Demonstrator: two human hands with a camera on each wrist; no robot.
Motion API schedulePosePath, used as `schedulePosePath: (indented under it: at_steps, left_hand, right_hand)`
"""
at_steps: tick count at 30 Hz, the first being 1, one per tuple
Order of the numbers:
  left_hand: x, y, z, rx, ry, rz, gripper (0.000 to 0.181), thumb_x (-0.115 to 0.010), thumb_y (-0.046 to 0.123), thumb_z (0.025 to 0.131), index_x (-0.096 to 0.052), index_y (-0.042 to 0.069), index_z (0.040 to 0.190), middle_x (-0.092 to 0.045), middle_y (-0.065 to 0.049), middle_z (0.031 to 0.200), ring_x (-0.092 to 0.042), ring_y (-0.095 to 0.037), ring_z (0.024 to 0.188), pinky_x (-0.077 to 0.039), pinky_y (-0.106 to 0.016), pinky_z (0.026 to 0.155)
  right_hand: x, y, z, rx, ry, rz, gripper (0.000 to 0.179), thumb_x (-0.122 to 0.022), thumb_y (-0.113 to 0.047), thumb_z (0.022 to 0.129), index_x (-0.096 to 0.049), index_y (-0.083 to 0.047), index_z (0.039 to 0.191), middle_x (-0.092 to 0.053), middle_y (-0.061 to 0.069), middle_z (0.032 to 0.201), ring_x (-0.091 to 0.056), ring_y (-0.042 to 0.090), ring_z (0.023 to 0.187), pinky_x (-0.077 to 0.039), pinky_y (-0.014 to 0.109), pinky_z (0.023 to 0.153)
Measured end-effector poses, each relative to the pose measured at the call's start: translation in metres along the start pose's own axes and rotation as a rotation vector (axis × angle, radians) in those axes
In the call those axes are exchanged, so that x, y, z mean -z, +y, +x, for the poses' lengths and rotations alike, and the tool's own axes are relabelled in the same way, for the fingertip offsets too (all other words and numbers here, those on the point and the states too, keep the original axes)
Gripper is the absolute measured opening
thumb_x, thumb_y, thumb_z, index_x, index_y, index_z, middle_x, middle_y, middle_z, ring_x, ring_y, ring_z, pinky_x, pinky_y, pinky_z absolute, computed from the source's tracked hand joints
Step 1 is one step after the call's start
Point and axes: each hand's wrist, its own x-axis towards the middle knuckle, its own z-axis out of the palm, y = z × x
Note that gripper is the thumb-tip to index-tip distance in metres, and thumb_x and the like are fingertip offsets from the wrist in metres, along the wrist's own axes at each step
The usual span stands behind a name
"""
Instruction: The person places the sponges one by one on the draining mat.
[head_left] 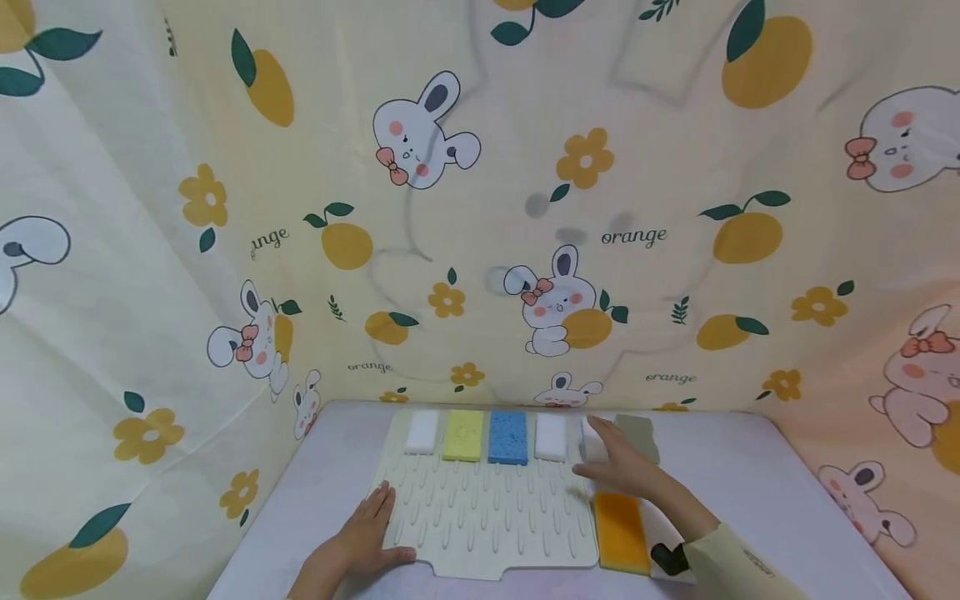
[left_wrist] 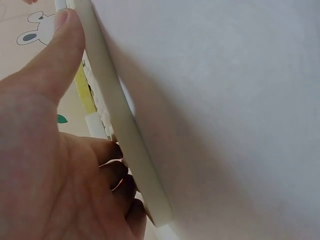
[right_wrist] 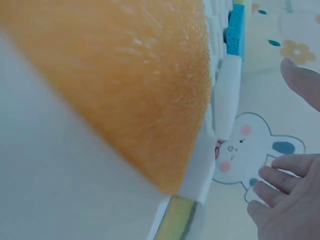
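Observation:
A cream ridged draining mat (head_left: 483, 500) lies on the table. Along its far edge sit a white block (head_left: 422, 432), a yellow sponge (head_left: 462, 435), a blue sponge (head_left: 508, 437) and another white block (head_left: 551, 437). My left hand (head_left: 360, 532) rests on the mat's near left corner, fingers at its side edge and thumb by the front edge. Over the far right corner is my right hand (head_left: 618, 462), fingers spread and holding nothing. Right by its fingertips lies a white pad (head_left: 592, 442), partly hidden under the hand.
An orange sponge (head_left: 622, 533) lies against the mat's right side. Beside it is a white piece with a black patch (head_left: 670, 559), partly covered by the right sleeve. Behind the right hand lies a grey-green pad (head_left: 637, 433). A printed curtain (head_left: 480, 208) surrounds the table.

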Motion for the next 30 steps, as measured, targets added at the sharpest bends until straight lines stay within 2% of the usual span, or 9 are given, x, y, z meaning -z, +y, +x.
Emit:
schedulePosePath:
  at_steps: [6,10,15,22,27,30]
  left_hand:
    - [-0.003,-0.005,0.002,-0.024,0.026,-0.019,0.121,-0.08,0.067,0.085,-0.031,-0.015,0.161,-0.023,-0.035,0.171,-0.022,-0.051,0.159,-0.022,-0.064,0.129]
    - [-0.006,-0.008,0.003,-0.046,0.016,-0.014,0.124,-0.079,0.07,0.085,-0.029,-0.015,0.161,-0.021,-0.036,0.171,-0.021,-0.054,0.158,-0.02,-0.066,0.129]
    - [-0.007,-0.009,0.002,-0.061,0.038,-0.006,0.121,-0.08,0.066,0.086,-0.031,-0.016,0.16,-0.024,-0.037,0.169,-0.024,-0.052,0.159,-0.022,-0.065,0.129]
    - [-0.005,-0.004,0.002,-0.058,0.043,0.019,0.115,-0.082,0.059,0.089,-0.031,-0.016,0.16,-0.025,-0.036,0.17,-0.024,-0.049,0.159,-0.023,-0.062,0.13]
    - [-0.005,-0.005,0.001,-0.047,0.044,0.021,0.115,-0.082,0.058,0.089,-0.03,-0.016,0.16,-0.024,-0.036,0.17,-0.023,-0.049,0.16,-0.022,-0.062,0.13]
    - [-0.006,-0.006,0.002,-0.034,0.034,0.012,0.116,-0.081,0.06,0.089,-0.03,-0.015,0.161,-0.023,-0.035,0.171,-0.021,-0.049,0.161,-0.02,-0.062,0.131]
  right_hand:
    - [0.008,0.009,-0.027,0.012,0.028,0.025,0.106,-0.084,-0.048,0.092,-0.027,0.0,0.168,-0.019,0.032,0.173,-0.021,0.055,0.157,-0.027,0.077,0.121]
    - [0.011,0.015,-0.046,0.015,0.046,0.04,0.107,-0.083,-0.052,0.092,-0.026,-0.001,0.168,-0.014,0.032,0.174,-0.02,0.058,0.156,-0.026,0.08,0.118]
    - [0.014,0.022,-0.065,-0.001,0.047,0.039,0.107,-0.083,-0.055,0.091,-0.029,-0.004,0.168,-0.018,0.032,0.173,-0.022,0.061,0.154,-0.029,0.084,0.114]
    - [0.018,0.031,-0.09,-0.044,0.003,0.038,0.105,-0.086,-0.051,0.089,-0.032,-0.006,0.167,-0.024,0.035,0.169,-0.024,0.063,0.152,-0.029,0.086,0.111]
    - [0.018,0.042,-0.101,-0.065,-0.032,-0.005,0.111,-0.088,-0.052,0.087,-0.031,0.003,0.165,-0.026,0.041,0.166,-0.026,0.066,0.149,-0.031,0.086,0.11]
    - [0.015,0.048,-0.104,-0.115,-0.073,-0.014,0.114,-0.09,-0.053,0.085,-0.033,0.007,0.163,-0.028,0.041,0.165,-0.026,0.065,0.149,-0.03,0.084,0.112]
